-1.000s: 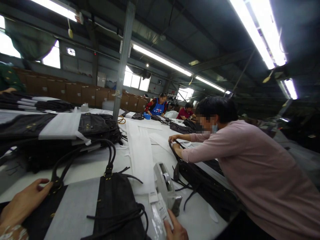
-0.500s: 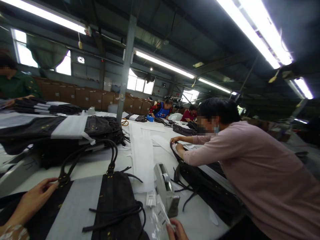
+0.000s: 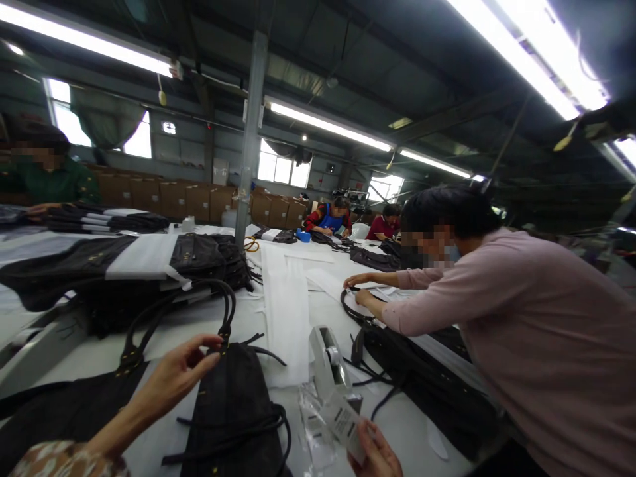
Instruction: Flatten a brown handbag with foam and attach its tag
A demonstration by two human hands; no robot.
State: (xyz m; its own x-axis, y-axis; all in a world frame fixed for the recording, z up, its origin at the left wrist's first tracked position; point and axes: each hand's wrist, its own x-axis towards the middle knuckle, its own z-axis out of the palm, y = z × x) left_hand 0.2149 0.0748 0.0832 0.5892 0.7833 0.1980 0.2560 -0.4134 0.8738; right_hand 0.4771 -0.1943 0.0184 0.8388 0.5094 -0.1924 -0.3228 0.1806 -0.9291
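A black bag (image 3: pixel 233 404) with long looped handles (image 3: pixel 218 291) lies flat in front of me on the white table (image 3: pixel 417 430). My left hand (image 3: pixel 179 377) reaches across it, fingers slightly curled and apart, with the tips at the right handle's base. It grips nothing that I can see. At the bottom edge my right hand (image 3: pixel 377 454) holds a clear plastic packet with a white label (image 3: pixel 342 421), lifted just in front of a grey tape dispenser (image 3: pixel 328 361).
A co-worker in a pink top (image 3: pixel 521 331) leans over another black bag (image 3: pixel 412 358) at the right. Stacked black bags wrapped in white sheet (image 3: pixel 149 262) lie at the left, and white foam strips (image 3: pixel 288 311) run down the middle. A steel pillar (image 3: pixel 251 132) rises from the table; other people work further off.
My left hand moved right, from the left handle's base to the right handle's base. My right hand lifted the labelled packet higher. The view shifted slightly.
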